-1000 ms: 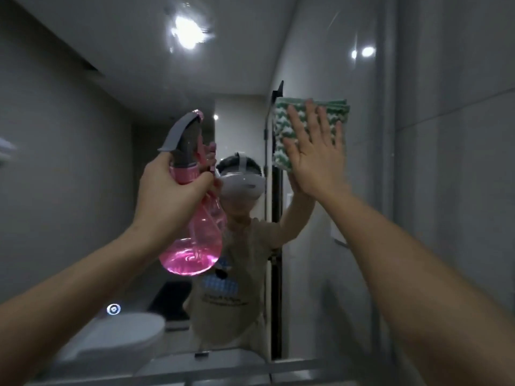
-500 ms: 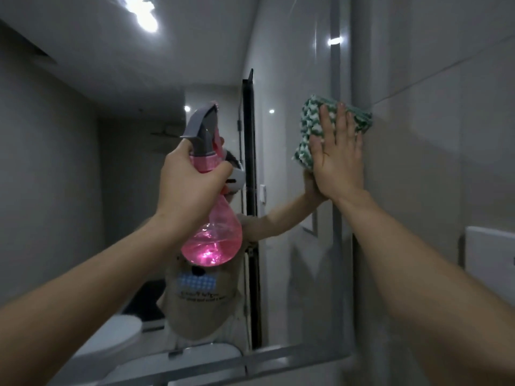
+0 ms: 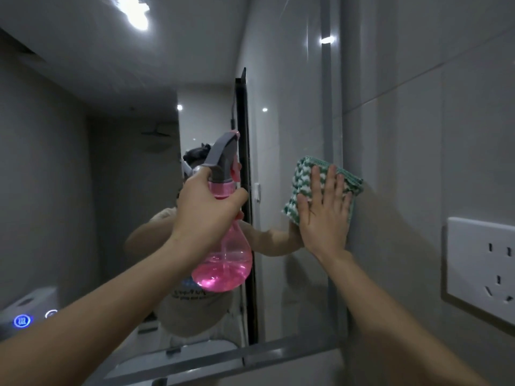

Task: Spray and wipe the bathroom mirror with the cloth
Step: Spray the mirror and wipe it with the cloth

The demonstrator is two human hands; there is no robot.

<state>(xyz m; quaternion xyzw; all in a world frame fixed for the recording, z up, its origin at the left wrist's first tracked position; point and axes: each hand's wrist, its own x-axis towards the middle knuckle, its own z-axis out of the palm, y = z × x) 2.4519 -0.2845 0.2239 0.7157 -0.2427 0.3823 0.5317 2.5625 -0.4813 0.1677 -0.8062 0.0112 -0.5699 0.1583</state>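
The bathroom mirror [image 3: 289, 107] fills the wall ahead, its right edge a vertical strip beside the grey tiles. My right hand [image 3: 323, 213] lies flat with straight fingers on a folded green-and-white cloth [image 3: 302, 176], pressing it against the mirror at that right edge. My left hand [image 3: 207, 210] grips the neck of a pink spray bottle [image 3: 223, 263] with a grey trigger head [image 3: 221, 157], held upright in front of the glass, left of the cloth. Pink liquid fills the bottle's round lower part.
A white wall socket [image 3: 482, 268] sits on the tiled wall to the right of the mirror. The mirror's lower frame [image 3: 250, 355] runs across the bottom. Two lit blue touch buttons [image 3: 22, 321] glow at the lower left.
My right hand has slid the cloth down the mirror's right edge. The view has swung right and down. The left hand keeps hold of the spray bottle.
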